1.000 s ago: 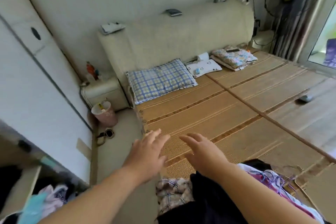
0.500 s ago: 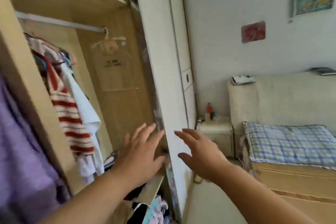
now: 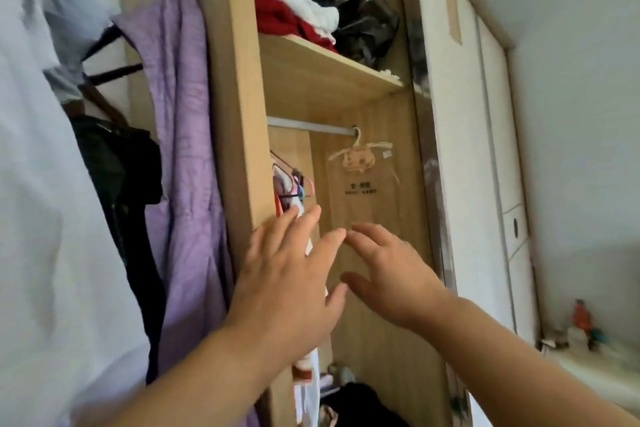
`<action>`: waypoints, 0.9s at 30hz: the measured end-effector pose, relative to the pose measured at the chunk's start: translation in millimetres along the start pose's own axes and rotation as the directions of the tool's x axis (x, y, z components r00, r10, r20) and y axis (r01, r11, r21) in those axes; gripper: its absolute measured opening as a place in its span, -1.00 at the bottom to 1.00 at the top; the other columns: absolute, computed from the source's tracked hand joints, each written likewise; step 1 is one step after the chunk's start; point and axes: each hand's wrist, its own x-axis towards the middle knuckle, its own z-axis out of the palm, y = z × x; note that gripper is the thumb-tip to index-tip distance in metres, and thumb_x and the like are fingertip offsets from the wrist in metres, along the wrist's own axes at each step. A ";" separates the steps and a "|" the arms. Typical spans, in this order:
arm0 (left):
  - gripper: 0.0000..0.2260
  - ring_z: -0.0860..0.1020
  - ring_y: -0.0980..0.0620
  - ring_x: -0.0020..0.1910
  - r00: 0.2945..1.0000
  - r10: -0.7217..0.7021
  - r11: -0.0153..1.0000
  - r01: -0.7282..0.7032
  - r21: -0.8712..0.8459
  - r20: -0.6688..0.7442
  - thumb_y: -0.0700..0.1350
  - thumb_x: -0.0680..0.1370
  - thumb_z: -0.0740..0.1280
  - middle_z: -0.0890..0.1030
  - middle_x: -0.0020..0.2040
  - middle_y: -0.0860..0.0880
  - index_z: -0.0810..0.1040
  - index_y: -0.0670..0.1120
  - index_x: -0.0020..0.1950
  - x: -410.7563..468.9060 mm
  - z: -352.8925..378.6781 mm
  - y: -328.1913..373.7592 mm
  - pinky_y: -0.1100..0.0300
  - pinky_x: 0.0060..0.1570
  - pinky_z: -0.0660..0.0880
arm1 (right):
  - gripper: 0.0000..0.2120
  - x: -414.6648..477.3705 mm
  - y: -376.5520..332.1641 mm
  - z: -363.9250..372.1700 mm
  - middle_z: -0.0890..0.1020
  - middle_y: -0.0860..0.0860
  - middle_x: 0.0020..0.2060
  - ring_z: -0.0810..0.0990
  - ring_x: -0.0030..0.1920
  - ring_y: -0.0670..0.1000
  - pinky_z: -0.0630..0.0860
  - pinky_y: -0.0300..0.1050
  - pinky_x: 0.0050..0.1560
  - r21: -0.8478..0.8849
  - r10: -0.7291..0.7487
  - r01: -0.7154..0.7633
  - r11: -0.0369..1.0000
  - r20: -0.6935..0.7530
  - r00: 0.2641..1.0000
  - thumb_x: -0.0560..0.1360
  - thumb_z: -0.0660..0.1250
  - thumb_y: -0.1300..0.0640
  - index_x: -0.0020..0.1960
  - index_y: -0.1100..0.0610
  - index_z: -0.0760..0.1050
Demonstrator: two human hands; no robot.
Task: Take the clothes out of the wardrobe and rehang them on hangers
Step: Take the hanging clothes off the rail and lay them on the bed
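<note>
1. Clothes [image 3: 289, 189] hang on the rail [image 3: 308, 127] in the wardrobe [image 3: 242, 114], seemingly several, half hidden.
2. Left hand [image 3: 287, 277] and right hand [image 3: 391, 274] reach towards them, fingers spread, holding nothing.
3. Step: taking out. Next, grip a hanger and unhook it.

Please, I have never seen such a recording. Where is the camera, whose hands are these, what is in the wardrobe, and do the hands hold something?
There is no machine: a person wears one wide-angle camera on the head, so you look along their own arms. The left hand and the right hand are open, fingers spread, reaching toward the open wardrobe; neither holds anything. Inside, folded clothes are piled on the upper shelf. Below it runs a rail with a small pale hanger near its right end and some clothes on coloured hangers at the left, partly hidden by the wooden panel. A purple garment hangs outside, left of that panel.
</note>
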 end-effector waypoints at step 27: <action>-0.30 0.19 -0.16 0.46 0.737 -0.406 0.804 0.569 0.172 -0.540 -0.25 0.48 0.28 0.21 0.49 -0.25 0.00 -0.27 0.53 144.8 -26.9 -41.3 0.21 0.36 0.08 | -0.53 281.3 64.9 54.4 0.50 0.22 0.27 0.49 0.24 0.20 0.45 -0.02 0.23 0.679 -0.045 -0.075 0.731 0.157 0.986 0.54 0.23 0.27 0.42 0.34 0.25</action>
